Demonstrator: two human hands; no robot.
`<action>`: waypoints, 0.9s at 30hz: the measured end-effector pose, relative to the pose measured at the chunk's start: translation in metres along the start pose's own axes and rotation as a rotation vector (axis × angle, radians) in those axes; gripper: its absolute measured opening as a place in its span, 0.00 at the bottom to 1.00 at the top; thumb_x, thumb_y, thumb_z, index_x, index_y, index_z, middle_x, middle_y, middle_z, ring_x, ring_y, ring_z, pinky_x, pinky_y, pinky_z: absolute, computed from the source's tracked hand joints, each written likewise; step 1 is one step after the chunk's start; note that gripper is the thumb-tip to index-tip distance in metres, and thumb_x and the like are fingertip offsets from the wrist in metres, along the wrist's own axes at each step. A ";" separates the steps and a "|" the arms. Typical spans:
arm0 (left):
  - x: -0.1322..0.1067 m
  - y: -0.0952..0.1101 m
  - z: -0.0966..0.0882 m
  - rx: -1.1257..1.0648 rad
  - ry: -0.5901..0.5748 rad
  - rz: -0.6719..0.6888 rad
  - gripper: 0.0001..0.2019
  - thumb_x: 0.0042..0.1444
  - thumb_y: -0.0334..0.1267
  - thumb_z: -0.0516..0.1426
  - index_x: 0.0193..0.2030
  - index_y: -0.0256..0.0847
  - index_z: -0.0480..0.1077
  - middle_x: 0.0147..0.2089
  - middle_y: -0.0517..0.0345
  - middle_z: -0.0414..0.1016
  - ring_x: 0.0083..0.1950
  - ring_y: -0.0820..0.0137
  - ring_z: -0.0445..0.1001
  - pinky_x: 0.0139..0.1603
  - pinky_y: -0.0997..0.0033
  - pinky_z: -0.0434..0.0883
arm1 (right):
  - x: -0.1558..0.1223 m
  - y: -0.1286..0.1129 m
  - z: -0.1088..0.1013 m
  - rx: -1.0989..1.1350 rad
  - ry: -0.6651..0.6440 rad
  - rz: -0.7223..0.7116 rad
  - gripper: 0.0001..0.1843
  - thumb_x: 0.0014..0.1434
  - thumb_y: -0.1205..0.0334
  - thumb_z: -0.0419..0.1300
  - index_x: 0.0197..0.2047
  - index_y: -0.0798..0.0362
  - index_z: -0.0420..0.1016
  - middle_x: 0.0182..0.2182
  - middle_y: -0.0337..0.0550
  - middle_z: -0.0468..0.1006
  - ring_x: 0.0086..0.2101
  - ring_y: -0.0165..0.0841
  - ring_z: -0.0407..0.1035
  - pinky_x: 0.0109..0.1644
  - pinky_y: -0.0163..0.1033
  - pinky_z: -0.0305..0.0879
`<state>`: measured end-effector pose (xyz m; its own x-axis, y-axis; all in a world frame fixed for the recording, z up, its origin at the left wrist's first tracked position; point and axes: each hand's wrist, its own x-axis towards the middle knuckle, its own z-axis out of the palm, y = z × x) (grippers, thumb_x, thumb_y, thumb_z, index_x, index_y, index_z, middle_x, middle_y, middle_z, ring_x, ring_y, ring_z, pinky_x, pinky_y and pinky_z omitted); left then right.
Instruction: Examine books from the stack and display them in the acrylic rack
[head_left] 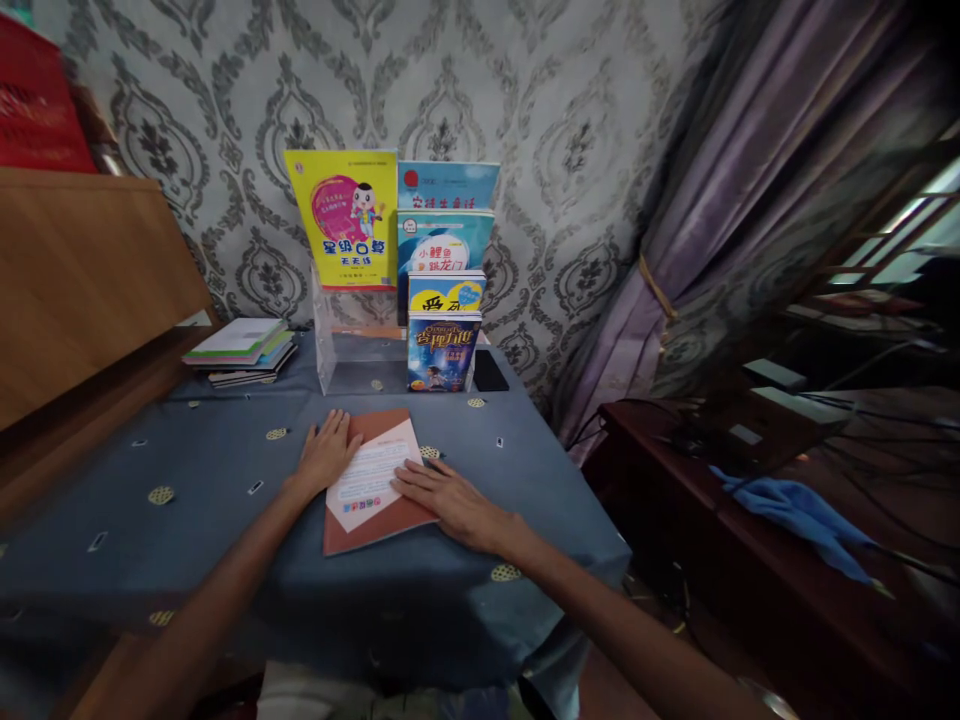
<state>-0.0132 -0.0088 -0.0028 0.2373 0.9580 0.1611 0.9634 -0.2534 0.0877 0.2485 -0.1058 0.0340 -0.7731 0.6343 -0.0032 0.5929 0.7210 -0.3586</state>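
At the centre of the frame, a brown book point(379, 485) lies on the tablecloth point(225, 480), set at a slant, its lower edge close to the near side of the table. The left hand point(326, 452) is spread flat over its upper left part; the right hand point(450, 500) lies on its right side, fingers stretched onto the pale panel. Neither hand is closed around anything.

With only flat pressure on it, the book could skid or turn if one hand pushed harder than the other, and a pull toward the bottom of the frame might bring its lower edge over the table's side. If the cloth dragged along, it could jolt the clear stand point(364, 365) just above centre. There the tall yellow book point(360, 220) rises high and looks the likelier to tip, while the dark blue book point(442, 355) stands at the front right. A knock to the right could reach the phone point(491, 371) beside the stand. At left, the uneven pile of books point(240, 345) might slide if bumped.
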 end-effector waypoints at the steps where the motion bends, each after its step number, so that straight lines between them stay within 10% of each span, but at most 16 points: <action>1: 0.002 -0.001 0.000 0.004 0.012 0.005 0.29 0.69 0.46 0.41 0.70 0.29 0.57 0.73 0.38 0.55 0.76 0.53 0.51 0.70 0.42 0.56 | 0.001 0.001 -0.004 0.002 -0.007 0.011 0.43 0.57 0.79 0.49 0.74 0.49 0.50 0.72 0.47 0.53 0.72 0.35 0.40 0.74 0.54 0.37; 8: 0.002 -0.004 0.003 0.036 0.054 0.038 0.29 0.69 0.46 0.42 0.70 0.32 0.57 0.72 0.37 0.58 0.75 0.52 0.53 0.69 0.43 0.58 | -0.006 -0.014 -0.030 0.129 -0.124 -0.093 0.40 0.61 0.44 0.63 0.70 0.52 0.60 0.68 0.55 0.62 0.69 0.46 0.53 0.73 0.56 0.42; 18: 0.005 -0.011 0.004 0.024 0.122 0.106 0.26 0.68 0.41 0.44 0.67 0.32 0.63 0.70 0.41 0.64 0.73 0.55 0.59 0.69 0.48 0.62 | 0.081 -0.052 0.019 -0.171 0.065 -0.485 0.23 0.70 0.57 0.55 0.63 0.62 0.68 0.63 0.56 0.71 0.64 0.37 0.62 0.70 0.44 0.54; 27: -0.001 -0.033 0.011 -0.033 0.156 0.254 0.25 0.68 0.41 0.43 0.68 0.36 0.63 0.69 0.44 0.66 0.71 0.58 0.62 0.70 0.46 0.60 | 0.089 -0.045 0.029 -0.143 0.126 -0.516 0.26 0.71 0.55 0.53 0.64 0.64 0.66 0.62 0.54 0.72 0.66 0.38 0.59 0.71 0.46 0.52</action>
<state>-0.0434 0.0002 -0.0170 0.4454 0.8318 0.3312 0.8705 -0.4889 0.0571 0.1464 -0.0895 0.0225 -0.9438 0.2104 0.2547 0.1755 0.9725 -0.1531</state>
